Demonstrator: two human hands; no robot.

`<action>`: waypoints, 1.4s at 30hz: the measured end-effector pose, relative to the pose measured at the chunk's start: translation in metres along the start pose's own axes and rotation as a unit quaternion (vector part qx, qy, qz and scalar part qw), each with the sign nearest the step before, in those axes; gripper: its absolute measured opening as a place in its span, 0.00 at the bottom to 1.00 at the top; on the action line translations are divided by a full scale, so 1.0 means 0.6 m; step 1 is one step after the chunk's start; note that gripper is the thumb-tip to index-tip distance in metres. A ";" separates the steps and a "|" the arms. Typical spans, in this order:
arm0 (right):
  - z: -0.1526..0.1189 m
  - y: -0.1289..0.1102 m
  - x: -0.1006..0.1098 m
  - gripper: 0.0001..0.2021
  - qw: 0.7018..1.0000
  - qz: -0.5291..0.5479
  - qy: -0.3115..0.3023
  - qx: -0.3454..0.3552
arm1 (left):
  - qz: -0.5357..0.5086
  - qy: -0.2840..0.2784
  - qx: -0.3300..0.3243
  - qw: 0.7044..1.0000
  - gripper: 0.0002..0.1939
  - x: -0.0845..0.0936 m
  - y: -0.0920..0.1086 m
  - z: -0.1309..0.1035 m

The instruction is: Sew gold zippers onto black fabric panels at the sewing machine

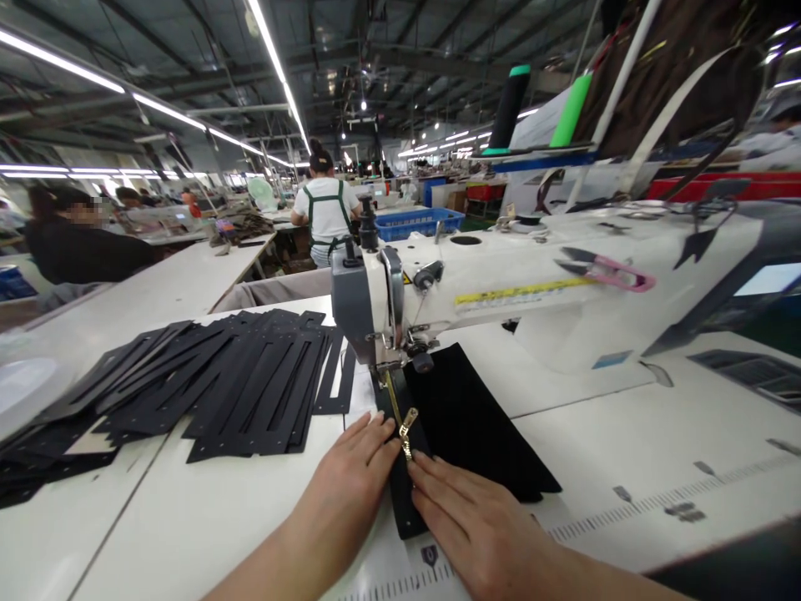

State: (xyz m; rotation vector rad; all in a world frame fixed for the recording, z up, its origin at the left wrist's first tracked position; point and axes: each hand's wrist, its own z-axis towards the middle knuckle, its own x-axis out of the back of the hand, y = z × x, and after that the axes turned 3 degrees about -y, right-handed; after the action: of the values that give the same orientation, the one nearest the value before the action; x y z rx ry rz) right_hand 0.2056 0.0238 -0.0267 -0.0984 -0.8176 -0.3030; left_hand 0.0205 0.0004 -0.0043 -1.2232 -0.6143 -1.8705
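In the head view, I see the black slotted panel with a gold zipper in its slot; its far end lies under the presser foot of the sewing machine. My left hand presses flat at the left edge, its fingers nearly together and slightly bent. My right hand lies at the right, fingers straight and close together, clamped on nothing that I can see; its thumb is hidden. I judge that this two-sided pressure keeps the panel flat and straight. The zipper slider sits between the fingertips, near side of the foot, perhaps to leave the needle free. A black sheet lies just to the right. The pile of slotted panels is spread at left, probably for easy reach.
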 end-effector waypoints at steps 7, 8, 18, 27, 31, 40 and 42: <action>0.010 0.012 -0.003 0.14 1.000 0.010 -0.001 0.003 | -0.004 0.003 -0.002 1.000 0.15 0.001 -0.012 0.010; 0.011 0.015 -0.006 0.14 1.000 0.011 -0.004 0.001 | -0.008 0.002 -0.005 1.000 0.15 0.001 -0.015 0.012; 0.022 0.045 -0.025 0.15 0.999 0.021 -0.028 -0.001 | 0.001 -0.012 -0.021 1.000 0.15 -0.006 -0.046 0.031; 0.052 0.070 -0.029 0.22 1.000 0.016 -0.025 -0.004 | -0.002 0.004 -0.007 1.000 0.13 -0.021 -0.070 0.045; 0.053 0.073 -0.030 0.20 1.000 0.014 -0.027 -0.007 | -0.004 -0.011 0.011 1.000 0.12 -0.027 -0.080 0.042; 0.089 0.103 -0.012 0.06 0.946 0.116 -0.162 -0.257 | 0.041 -0.065 0.035 0.996 0.19 -0.007 -0.050 0.028; 0.104 0.116 -0.029 0.05 0.929 0.077 -0.184 -0.310 | 0.029 -0.062 0.062 0.996 0.19 -0.003 -0.039 0.025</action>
State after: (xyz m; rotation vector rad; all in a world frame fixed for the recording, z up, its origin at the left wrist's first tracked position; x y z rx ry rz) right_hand 0.1718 0.1064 0.0052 -0.8315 -1.0547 -0.3921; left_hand 0.0092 0.0257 0.0007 -1.2689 -0.7438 -1.6911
